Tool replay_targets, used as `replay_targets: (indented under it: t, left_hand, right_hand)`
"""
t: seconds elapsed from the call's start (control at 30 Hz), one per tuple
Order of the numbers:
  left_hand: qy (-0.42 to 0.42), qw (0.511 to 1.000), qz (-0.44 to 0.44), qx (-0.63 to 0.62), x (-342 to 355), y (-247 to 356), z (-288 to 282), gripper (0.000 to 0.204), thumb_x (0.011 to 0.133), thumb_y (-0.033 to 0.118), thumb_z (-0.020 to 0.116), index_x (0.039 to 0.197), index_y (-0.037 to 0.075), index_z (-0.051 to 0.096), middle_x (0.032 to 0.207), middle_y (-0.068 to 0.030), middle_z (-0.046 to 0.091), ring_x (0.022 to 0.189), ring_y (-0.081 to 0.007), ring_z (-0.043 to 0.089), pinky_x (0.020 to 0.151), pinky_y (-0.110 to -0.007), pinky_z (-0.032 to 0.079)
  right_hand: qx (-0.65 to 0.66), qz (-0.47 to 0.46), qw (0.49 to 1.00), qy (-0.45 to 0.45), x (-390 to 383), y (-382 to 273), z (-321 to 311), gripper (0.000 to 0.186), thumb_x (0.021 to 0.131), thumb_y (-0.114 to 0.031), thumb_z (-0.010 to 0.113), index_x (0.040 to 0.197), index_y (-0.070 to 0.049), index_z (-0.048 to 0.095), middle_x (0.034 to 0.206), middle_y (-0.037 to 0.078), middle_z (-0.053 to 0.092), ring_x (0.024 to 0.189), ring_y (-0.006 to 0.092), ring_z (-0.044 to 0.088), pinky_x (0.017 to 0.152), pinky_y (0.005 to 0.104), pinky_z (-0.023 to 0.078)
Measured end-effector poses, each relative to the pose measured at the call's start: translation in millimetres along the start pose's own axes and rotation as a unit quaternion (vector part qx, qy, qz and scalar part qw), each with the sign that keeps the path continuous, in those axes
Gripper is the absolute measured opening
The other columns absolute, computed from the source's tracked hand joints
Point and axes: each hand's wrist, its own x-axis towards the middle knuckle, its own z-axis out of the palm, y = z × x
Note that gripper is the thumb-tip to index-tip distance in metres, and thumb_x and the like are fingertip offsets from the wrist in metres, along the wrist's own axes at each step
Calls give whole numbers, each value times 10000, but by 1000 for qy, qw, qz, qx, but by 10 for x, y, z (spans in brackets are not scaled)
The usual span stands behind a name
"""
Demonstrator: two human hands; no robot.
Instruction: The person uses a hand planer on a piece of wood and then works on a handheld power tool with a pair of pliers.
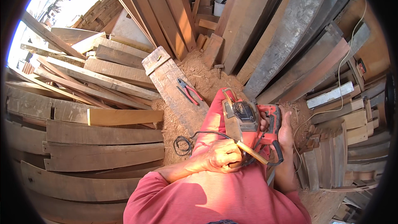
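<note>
A red and black electric hand planer (pixel 244 120) rests over my lap, its side toward me. My right hand (pixel 284 130) supports it from the right, with fingers wrapped through the rear handle. My left hand (pixel 224 156) is closed in front of my chest, near the planer's lower edge; what its fingers hold is hidden. Right beside that hand, a slim yellowish wooden stick or handle (pixel 253 153) slants across the planer's black cord. On the worn board (pixel 161 74) ahead lie red-handled pliers (pixel 191 89) and a thin dark tool (pixel 185 95).
Stacked planks (pixel 103 130) fill the left side. Tall boards (pixel 257 20) lean ahead and to the right. Wood shavings (pixel 207 70) cover the ground around the board. A loop of black cord (pixel 181 145) lies left of my leg; a pale cable (pixel 340 74) hangs at the right.
</note>
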Motion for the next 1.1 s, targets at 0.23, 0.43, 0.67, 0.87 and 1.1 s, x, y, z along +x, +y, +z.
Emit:
replay_targets:
  t: [0.23, 0.43, 0.67, 0.87, 1.1]
  left_hand:
    - [-148, 987, -35, -56, 73, 47, -12, 374, 684, 171, 890, 902, 99, 593, 930, -58, 543, 842, -271, 546, 723, -387, 463]
    - [-205, 935, -234, -169, -40, -145, -474, 238, 892, 143, 795, 1071, 38, 680, 1003, -88, 697, 956, -200, 680, 870, -367, 551]
    - [97, 902, -420, 39, -45, -977, -797, 211, 957, 208, 711, 1035, 16, 672, 868, -41, 687, 792, -135, 628, 727, -296, 517]
    - [18, 855, -494, 158, 117, -1270, -929, 444, 1032, 406, 547, 1067, -14, 690, 935, -201, 708, 898, -320, 691, 800, -426, 525]
    - [-39, 842, -508, 180, -445, -1550, -1078, 407, 998, 406, 635, 994, 3, 692, 868, -142, 680, 814, -260, 655, 740, -410, 510]
  right_hand:
    - [-41, -32, 997, -54, 67, -134, -10, 635, 1060, -155, 441, 1641, -167, 184, 1074, 113, 625, 668, 148, 589, 613, 325, 554]
    - [-383, -85, 899, -194, -84, -223, 652, 780, 1007, -225, 571, 1637, -43, 149, 1245, 162, 574, 797, 146, 611, 702, 312, 565]
    - [-458, -137, 854, -205, 25, -32, 492, 932, 864, -262, 799, 1590, -4, 274, 1393, 185, 568, 1287, 266, 555, 1103, 389, 431]
    - [-492, -124, 818, -270, -3, 147, 541, 862, 809, -192, 842, 1525, 2, 404, 1518, 219, 507, 1405, 308, 502, 1169, 398, 385]
    - [-538, -96, 755, -362, 53, 323, 682, 809, 872, -283, 819, 1504, 5, 405, 1436, 261, 560, 1379, 368, 526, 1133, 424, 418]
